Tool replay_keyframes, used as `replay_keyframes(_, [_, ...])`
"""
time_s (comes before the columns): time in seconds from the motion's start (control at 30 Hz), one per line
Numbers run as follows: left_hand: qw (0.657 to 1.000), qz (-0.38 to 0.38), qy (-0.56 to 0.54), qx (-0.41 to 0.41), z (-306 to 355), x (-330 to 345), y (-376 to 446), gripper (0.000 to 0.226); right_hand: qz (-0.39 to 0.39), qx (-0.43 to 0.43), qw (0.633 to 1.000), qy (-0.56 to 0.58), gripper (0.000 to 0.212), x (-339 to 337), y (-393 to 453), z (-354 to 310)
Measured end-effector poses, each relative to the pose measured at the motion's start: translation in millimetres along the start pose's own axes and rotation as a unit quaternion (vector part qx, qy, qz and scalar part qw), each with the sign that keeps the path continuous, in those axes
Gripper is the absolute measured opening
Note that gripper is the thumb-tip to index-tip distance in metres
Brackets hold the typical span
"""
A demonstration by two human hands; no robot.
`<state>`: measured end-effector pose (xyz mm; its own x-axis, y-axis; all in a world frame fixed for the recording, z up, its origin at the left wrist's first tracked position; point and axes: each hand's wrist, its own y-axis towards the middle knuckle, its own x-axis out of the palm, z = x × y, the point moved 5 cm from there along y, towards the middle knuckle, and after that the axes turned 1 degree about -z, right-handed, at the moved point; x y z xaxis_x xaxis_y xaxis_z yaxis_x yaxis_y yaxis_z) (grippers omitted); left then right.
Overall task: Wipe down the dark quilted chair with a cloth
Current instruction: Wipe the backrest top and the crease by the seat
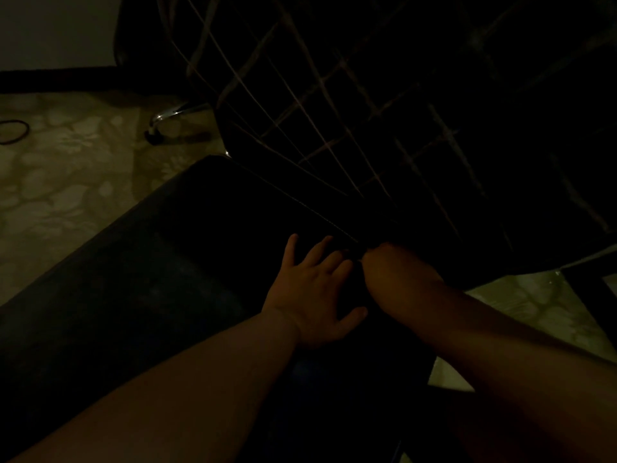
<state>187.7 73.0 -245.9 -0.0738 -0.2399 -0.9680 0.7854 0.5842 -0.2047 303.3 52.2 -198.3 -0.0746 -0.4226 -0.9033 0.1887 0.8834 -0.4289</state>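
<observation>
The scene is very dim. The dark quilted chair (384, 105) fills the upper right, its backrest crossed by pale stitch lines; its dark seat (140, 262) spreads over the centre and left. My left hand (314, 295) lies flat on the seat with fingers spread, near the crease where seat meets backrest. My right hand (397, 275) is beside it at that crease, its fingers curled and tucked out of sight into the gap. No cloth can be made out in the darkness; whether the right hand holds one is hidden.
A pale patterned floor (66, 182) lies at the left and lower right. A chrome chair leg with a castor (157, 128) stands on it. A dark cable loop (13, 132) lies at the far left. A pale wall (56, 28) is at the top left.
</observation>
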Motion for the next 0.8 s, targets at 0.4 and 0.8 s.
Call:
replay_keyframes(0.4, [0.999,0.014,-0.031,-0.008,-3,-2,-1,0.086,0.003,-0.005,1.000,-0.003,0.023,-3,5,-2])
replay_keyframes(0.8, [1.000,0.007,0.013,-0.023,-48,-5,7,0.076,0.009,0.032,0.999,-0.013,0.023,1,20,-16])
